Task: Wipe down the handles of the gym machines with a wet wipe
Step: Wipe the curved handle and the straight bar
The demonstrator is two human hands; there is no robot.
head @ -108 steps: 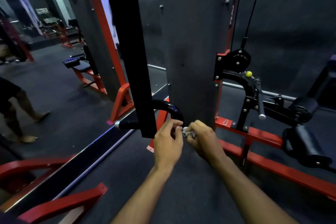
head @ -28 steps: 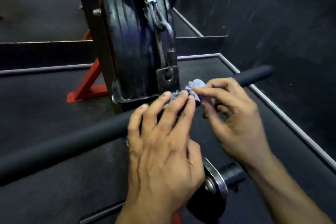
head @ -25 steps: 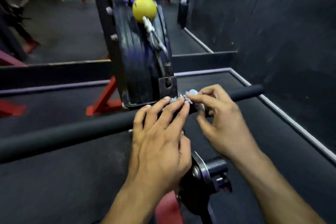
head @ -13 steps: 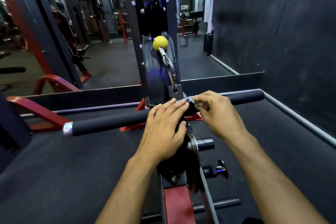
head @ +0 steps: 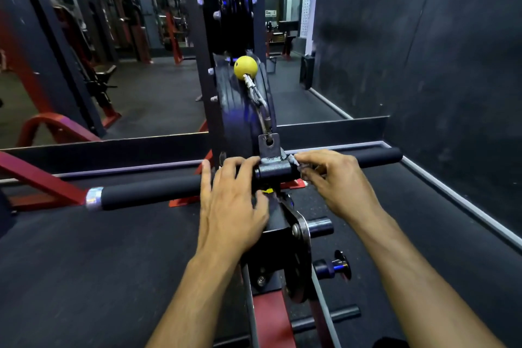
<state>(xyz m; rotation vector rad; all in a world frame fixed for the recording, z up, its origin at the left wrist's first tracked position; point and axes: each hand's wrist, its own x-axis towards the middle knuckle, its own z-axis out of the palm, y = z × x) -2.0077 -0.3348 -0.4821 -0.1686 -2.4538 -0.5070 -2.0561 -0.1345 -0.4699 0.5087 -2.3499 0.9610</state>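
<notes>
A long black foam-covered handle bar runs across the view, hung by a metal bracket from a cable with a yellow ball. My left hand lies over the bar just left of the bracket, fingers nearly straight and touching it. My right hand is just right of the bracket and pinches a small crumpled wet wipe against the bar. Most of the wipe is hidden by my fingers.
The machine's black pulley housing stands behind the bar. A red and black frame with pegs sits under my hands. A dark wall is on the right, a mirror on the left, black rubber floor around.
The view pulled back and rose, so the whole bar shows. My left hand slid left off the bracket. My right hand keeps pinching the wipe on the bar.
</notes>
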